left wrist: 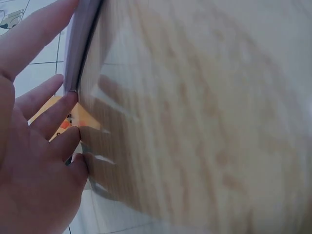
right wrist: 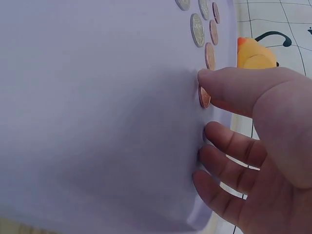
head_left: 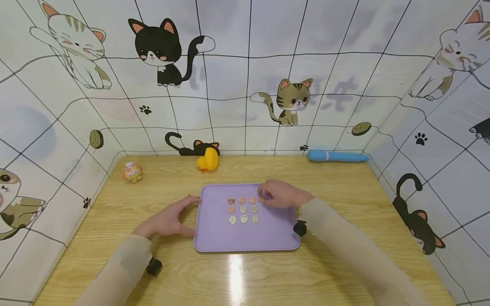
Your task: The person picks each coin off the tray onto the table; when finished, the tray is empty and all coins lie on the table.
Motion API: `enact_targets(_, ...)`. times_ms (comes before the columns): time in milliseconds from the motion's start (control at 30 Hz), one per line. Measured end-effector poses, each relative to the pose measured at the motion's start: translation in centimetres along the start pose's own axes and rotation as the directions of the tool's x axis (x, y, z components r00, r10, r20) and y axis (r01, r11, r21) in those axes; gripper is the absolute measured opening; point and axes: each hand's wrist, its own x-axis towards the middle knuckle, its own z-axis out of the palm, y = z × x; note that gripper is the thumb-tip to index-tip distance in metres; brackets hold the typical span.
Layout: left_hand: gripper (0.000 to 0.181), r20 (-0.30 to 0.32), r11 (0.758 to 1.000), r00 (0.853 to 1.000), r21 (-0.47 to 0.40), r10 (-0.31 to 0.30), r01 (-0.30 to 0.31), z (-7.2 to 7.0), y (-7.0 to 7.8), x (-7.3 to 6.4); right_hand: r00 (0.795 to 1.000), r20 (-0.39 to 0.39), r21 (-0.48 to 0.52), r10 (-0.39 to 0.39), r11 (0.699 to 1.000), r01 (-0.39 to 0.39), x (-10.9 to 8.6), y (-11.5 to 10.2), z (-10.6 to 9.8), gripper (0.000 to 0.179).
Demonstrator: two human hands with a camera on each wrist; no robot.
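Where my right hand (head_left: 282, 194) reaches over from the right, thumb and forefinger pinch a copper coin (right wrist: 204, 99) at the right end of the far row; the thumb covers part of its face. Its other three fingers are loosely bent, tips low over the lilac tray (head_left: 214, 240), contact there not certain. Far row, leftward from the pinched piece: three more copper coins (head_left: 242, 200), none touching. Middle row: one copper at the left, then two silver coins (head_left: 243, 209). Near row: three silver. Count: ten coins in all, grouped over the far and middle parts of the tray. My left hand (head_left: 170, 220) is open, thumb and fingers spread apart, with fingertips and thumb tip against the tray's left edge; it grips nothing. Tray lies flat on the wooden table (head_left: 183, 280). Pale sleeves (head_left: 337, 238) cover both forearms, with a small black device (head_left: 154, 266) at each wrist. Beyond the tray: yellow duck (head_left: 209, 160) past its far edge, left of centre; small figurine (head_left: 133, 173) at the far left; blue rod (head_left: 342, 157) along the table's far right edge. Behind and to both sides: white wall covering (head_left: 229, 110), printed with cats, paw marks and grid lines.
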Motion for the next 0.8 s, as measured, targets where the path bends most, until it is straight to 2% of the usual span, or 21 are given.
enact_targets(433,0.101,0.001,1.000,1.000,0.012,-0.011,0.011,-0.2,0.2,0.0,0.993,0.067,0.065,0.095,0.993,-0.099,1.0,-0.4,-0.3,0.011)
enact_targets(800,0.103,0.009,0.999,0.999,0.001,-0.054,0.054,0.0,-0.1,0.1,0.983,0.146,-0.029,0.108,0.994,-0.105,1.8,-0.4,-0.6,0.010)
